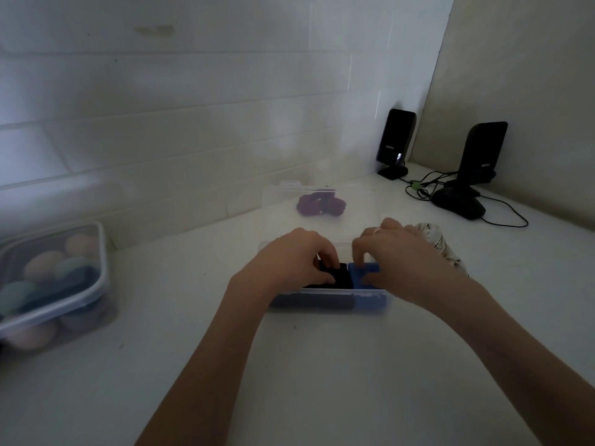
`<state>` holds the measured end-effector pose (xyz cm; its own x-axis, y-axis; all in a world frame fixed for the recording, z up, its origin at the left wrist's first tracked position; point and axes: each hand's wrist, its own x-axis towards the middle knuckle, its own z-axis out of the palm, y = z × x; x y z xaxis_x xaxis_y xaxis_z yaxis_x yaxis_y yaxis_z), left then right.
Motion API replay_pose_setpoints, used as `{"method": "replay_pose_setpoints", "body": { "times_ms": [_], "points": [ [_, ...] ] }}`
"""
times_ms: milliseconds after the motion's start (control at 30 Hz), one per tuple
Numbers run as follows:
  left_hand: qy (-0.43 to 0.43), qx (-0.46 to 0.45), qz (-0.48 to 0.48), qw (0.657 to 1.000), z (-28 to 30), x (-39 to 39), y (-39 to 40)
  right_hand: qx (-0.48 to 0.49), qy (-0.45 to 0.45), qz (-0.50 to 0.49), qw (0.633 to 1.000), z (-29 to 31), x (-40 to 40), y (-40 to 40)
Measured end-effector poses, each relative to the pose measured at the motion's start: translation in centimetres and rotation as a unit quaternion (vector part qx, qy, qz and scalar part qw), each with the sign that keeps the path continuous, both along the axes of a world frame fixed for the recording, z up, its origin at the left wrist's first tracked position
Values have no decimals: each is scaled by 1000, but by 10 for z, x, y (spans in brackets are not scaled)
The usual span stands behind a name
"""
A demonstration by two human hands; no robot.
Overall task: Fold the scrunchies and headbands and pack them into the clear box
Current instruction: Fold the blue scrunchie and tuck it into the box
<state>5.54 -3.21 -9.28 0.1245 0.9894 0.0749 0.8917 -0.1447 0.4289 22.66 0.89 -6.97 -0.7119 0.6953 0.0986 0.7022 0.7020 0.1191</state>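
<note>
Both hands reach into the clear box [326, 305] on the bench [322, 365]: left hand [294, 257] on a black headband [338, 278], right hand [399, 255] on a blue headband [357, 275].

The clear box [328, 304] is showing a black folded piece [338, 278] beside a blue one [367, 272], and a purple scrunchie [320, 204] is sitting behind the see-through lid. A cream patterned scrunchie [441, 243] is lying on the white surface [289, 365]. Both speakers [396, 140] are looking black.
</note>
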Motion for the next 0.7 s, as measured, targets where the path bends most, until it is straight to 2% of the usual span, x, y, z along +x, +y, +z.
{"method": "replay_pose_setpoints", "body": {
  "times_ms": [133, 433, 600, 700],
  "points": [
    [-6, 0, 2, 1000, -1, -1, 1, -62, -28, 4, 998, 6, 0, 0],
    [-27, -16, 3, 1000, -4, 1, 0, -59, -154, -4, 986, 8, -17, 9],
    [-37, -26, -2, 999, -5, 1, 0, -63, -174, 3, 983, 3, -22, 10],
    [-31, -27, -3, 999, -3, 1, 0, -89, -156, 4, 984, 4, -20, 11]
  ]
}}
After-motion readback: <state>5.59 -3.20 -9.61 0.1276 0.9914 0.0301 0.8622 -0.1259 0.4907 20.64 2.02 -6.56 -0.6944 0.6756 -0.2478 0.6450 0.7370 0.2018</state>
